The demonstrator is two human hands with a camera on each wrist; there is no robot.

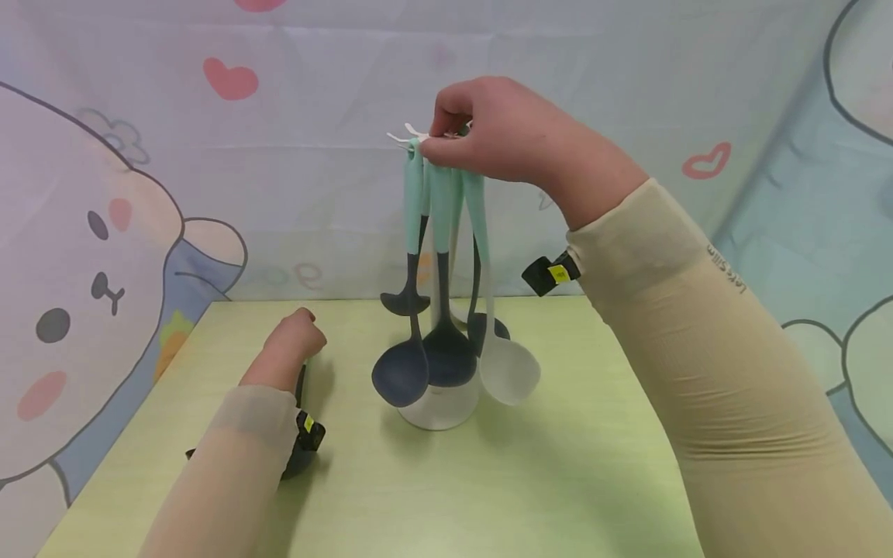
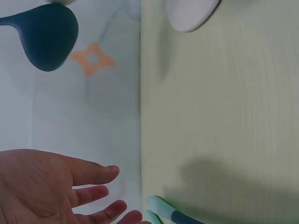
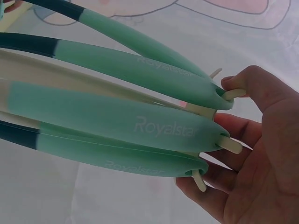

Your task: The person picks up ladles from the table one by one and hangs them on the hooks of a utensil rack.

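Utensil rack: white round base on the green table, central post rising to white hooks at the top. Several utensils hang from the hooks, mint handles up, dark or pale heads down: a dark ladle, a second dark spoon, a pale spoon, a smaller dark piece behind. Long axis of every handle runs near vertical. Right hand is at the rack top, above and forward of the body, fingers curled about the hook cluster; right wrist view shows the thumb tip pressing one hook end where a mint handle loops over it, remaining fingers cupped under the other hook ends. Handles read "Royalstar". Whether the hand pinches a handle or only the hook: cannot tell for certain; contact is on the hook end. Left hand rests low on the table, left of the rack base and well apart from it; in the left wrist view its fingers lie relaxed and spread, holding nothing, with a mint handle tip on the table just beside them. Right hand is the nearer to the hanging handles. Cartoon backdrop behind the table.
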